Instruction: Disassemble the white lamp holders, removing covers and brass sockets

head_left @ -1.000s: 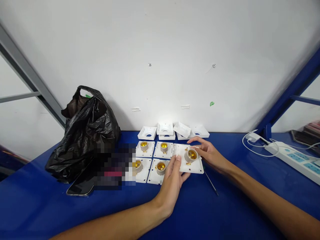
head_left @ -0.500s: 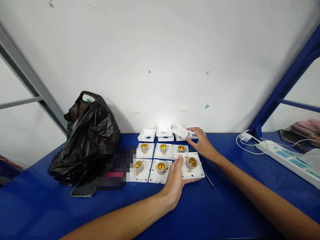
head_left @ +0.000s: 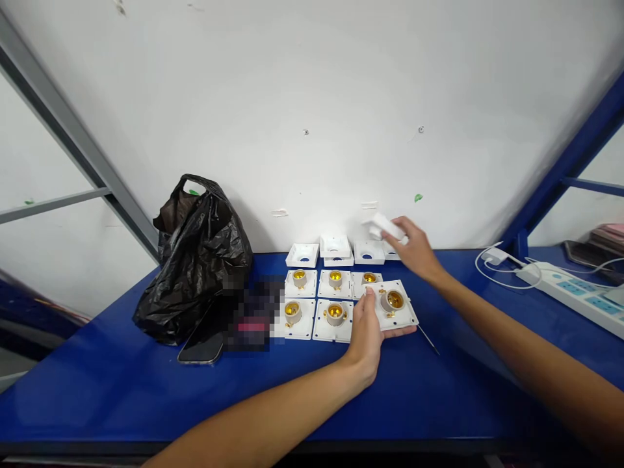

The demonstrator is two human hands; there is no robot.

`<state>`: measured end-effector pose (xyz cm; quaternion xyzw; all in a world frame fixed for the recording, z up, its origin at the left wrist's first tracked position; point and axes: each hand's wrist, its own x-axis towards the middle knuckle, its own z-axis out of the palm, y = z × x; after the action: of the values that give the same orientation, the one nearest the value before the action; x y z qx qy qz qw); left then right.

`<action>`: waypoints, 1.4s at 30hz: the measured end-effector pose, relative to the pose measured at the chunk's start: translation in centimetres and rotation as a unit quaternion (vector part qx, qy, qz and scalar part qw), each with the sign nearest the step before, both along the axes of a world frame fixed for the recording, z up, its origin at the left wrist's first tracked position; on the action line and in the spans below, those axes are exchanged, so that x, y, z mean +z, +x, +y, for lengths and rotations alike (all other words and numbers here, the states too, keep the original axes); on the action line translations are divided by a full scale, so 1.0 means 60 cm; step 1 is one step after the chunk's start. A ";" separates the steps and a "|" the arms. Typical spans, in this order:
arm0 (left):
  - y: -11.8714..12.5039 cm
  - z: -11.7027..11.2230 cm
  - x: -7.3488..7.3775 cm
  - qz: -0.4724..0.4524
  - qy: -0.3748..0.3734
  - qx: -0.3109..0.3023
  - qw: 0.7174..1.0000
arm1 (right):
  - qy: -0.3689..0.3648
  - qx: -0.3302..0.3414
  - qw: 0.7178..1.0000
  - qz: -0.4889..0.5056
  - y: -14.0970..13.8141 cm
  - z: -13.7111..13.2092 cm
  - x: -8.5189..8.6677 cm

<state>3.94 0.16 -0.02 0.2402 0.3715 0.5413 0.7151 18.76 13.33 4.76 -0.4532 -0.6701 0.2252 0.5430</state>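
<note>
My left hand (head_left: pixel 366 335) grips a square white lamp holder base (head_left: pixel 404 315), thumb on its left edge and fingers beneath. A round socket (head_left: pixel 392 301) with a brassy inside sits on it. Raised above the back row, my right hand (head_left: pixel 415 246) pinches a white square cover (head_left: pixel 389 227), tilted and a little blurred. Several more white covers (head_left: pixel 302 255) lie along the wall, two of them stacked. In front of those are two rows of lamp holder bases (head_left: pixel 335 316), sockets facing up. A thin metal rod (head_left: pixel 429 340) rests right of my left hand, partly hidden by the held base.
A black plastic bag (head_left: pixel 199 260) stands at the left, with a phone (head_left: pixel 202 344) before it and a pixelated patch beside it. A white power strip (head_left: pixel 575 289) with a charger and cable (head_left: pixel 497 255) is at the right. Behind the blue table (head_left: pixel 312 396) is a white wall.
My right hand has lifted the cover up off the back row and tilted it. My left hand still holds the lamp holder base. The whole view has shifted, so things appear farther right.
</note>
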 end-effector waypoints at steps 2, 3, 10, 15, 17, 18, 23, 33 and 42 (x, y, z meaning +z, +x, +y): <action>-0.003 0.000 0.000 -0.015 0.005 -0.010 1.000 | -0.024 0.004 0.997 0.072 0.014 -0.027 0.005; -0.005 0.000 0.000 -0.026 0.010 -0.016 0.999 | -0.042 0.019 0.994 0.098 0.019 -0.041 0.003; -0.013 0.000 0.008 -0.079 0.040 -0.067 0.994 | -0.270 0.160 0.922 0.226 0.036 -0.085 -0.046; -0.016 -0.001 0.019 -0.077 0.044 -0.075 0.993 | -0.309 0.180 0.902 0.243 0.044 -0.083 -0.052; -0.017 -0.003 0.021 -0.074 0.048 -0.085 0.993 | -0.322 0.186 0.896 0.244 0.046 -0.084 -0.050; -0.017 -0.003 0.021 -0.073 0.049 -0.090 0.992 | -0.329 0.194 0.893 0.239 0.047 -0.085 -0.050; -0.019 -0.002 0.017 -0.089 0.053 -0.103 0.989 | -0.355 0.245 0.885 0.175 0.048 -0.091 -0.050; -0.019 -0.003 0.018 -0.086 0.058 -0.115 0.988 | -0.215 0.262 0.940 -0.037 0.038 -0.089 -0.046; -0.019 -0.005 0.000 -0.072 0.084 -0.119 0.987 | -0.242 0.221 0.944 0.029 0.033 -0.089 -0.055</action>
<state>2.81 -0.16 -0.04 0.3027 0.2412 0.4972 0.7765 20.75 7.98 1.49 -0.4045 -0.6626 0.5079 0.3732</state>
